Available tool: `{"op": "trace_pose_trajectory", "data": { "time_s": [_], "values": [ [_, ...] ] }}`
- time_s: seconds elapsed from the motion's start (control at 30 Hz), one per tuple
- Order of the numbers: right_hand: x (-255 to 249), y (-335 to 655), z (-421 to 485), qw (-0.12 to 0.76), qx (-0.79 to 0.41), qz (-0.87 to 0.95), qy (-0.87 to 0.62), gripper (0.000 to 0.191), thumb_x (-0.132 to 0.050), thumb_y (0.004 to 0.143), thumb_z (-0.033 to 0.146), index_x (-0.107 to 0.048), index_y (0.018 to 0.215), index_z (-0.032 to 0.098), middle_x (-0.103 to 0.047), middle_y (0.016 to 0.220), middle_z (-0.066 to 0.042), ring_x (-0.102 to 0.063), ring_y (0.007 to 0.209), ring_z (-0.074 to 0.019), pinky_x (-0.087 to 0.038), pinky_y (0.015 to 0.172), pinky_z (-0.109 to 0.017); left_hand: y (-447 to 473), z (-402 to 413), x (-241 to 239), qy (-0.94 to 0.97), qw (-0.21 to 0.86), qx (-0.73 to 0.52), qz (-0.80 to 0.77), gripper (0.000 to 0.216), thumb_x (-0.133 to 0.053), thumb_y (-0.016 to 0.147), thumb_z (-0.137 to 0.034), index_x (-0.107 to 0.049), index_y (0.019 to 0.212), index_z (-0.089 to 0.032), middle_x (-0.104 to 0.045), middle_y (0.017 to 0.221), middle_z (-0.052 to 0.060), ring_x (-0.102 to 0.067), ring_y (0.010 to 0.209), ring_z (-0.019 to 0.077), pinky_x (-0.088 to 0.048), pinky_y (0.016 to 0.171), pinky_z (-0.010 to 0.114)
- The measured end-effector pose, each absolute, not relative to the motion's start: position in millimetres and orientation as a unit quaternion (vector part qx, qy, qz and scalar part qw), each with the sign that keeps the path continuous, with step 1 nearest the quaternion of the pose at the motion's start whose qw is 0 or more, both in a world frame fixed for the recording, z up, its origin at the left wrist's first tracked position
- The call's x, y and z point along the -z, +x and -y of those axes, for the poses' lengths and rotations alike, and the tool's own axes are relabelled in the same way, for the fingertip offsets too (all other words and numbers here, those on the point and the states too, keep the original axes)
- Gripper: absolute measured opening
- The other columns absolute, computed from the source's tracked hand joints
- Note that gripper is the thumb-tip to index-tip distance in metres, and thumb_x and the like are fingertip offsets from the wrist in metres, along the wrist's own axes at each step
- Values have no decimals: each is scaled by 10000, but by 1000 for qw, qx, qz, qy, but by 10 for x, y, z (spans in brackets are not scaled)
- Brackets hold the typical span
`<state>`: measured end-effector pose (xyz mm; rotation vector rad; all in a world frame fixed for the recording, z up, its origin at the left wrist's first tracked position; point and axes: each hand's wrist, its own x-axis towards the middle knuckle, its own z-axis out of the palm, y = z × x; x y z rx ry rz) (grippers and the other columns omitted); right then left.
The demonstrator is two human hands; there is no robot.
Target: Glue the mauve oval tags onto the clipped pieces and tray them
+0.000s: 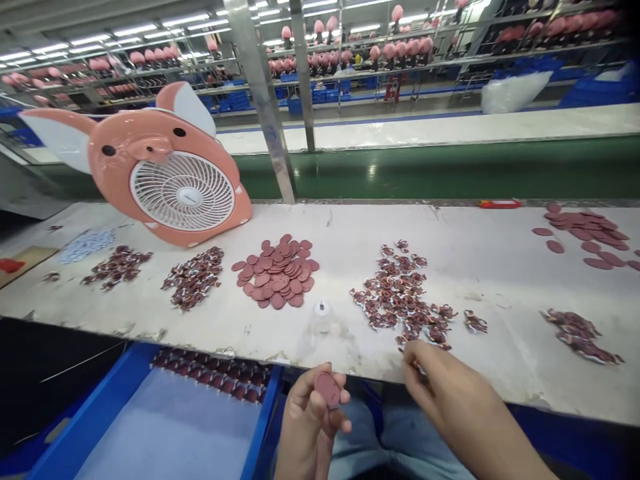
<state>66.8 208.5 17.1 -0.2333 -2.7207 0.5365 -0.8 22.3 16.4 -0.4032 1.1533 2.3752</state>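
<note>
Between the fingers of my left hand (313, 420) is a flat, dark-pink oval disc (327, 389), held up just off the table's front edge. My right hand (445, 393) reaches over that edge with its fingers curled together, at the near side of a pile of small brown figure-like pieces (400, 293). Its fingertips are partly hidden, so what they pinch cannot be made out. A heap of similar pink oval discs (277, 275) lies left of the pile. Between the two sits a small clear holder with a white tip (322, 309).
A pig-shaped fan (170, 170) stands at the left. More brown pieces (195, 277) lie before it. A blue tray (165, 427) with rows of brown pieces is below left. More oval discs (585, 230) lie far right, with brown pieces (580, 335) nearer. A metal post (265, 100) rises behind.
</note>
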Motion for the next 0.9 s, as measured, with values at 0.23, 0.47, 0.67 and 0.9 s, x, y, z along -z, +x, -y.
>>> {"op": "trace_pose_trajectory", "data": {
  "time_s": [0.23,0.47,0.67,0.9],
  "values": [
    [-340,865,-2217,11,-675,716,-180,341,-676,856,431,-698,1112,206,-748,968,-115,-730,818,-245,-634,679,-339,48,-237,-379,-122,378,-829,-393,404,-840,609,-455,-742,887,-180,-745,787,59,-685,653,136,-497,489,171],
    [-684,737,-2128,35,-699,711,-70,182,-715,847,297,-755,1023,318,-688,877,-24,-677,780,-155,-586,703,-262,62,-296,-461,-132,463,-786,-388,394,-858,585,-449,-751,851,-180,-724,741,41,-671,655,135,-516,519,178],
    [-819,731,-2109,17,-607,795,1,291,-610,938,252,-667,1182,399,-708,959,-6,-670,863,-164,-563,744,-284,85,-296,-369,-81,478,-787,-382,343,-824,638,-467,-743,777,-164,-634,690,6,-631,630,112,-514,528,175],
    [-869,701,-2097,44,-523,850,44,297,-643,920,227,-663,1171,384,-710,866,24,-658,753,-142,-530,655,-252,95,-306,-365,-59,491,-788,-366,305,-775,726,-425,-693,656,-140,-649,689,13,-637,622,96,-523,549,166]
  ]
}}
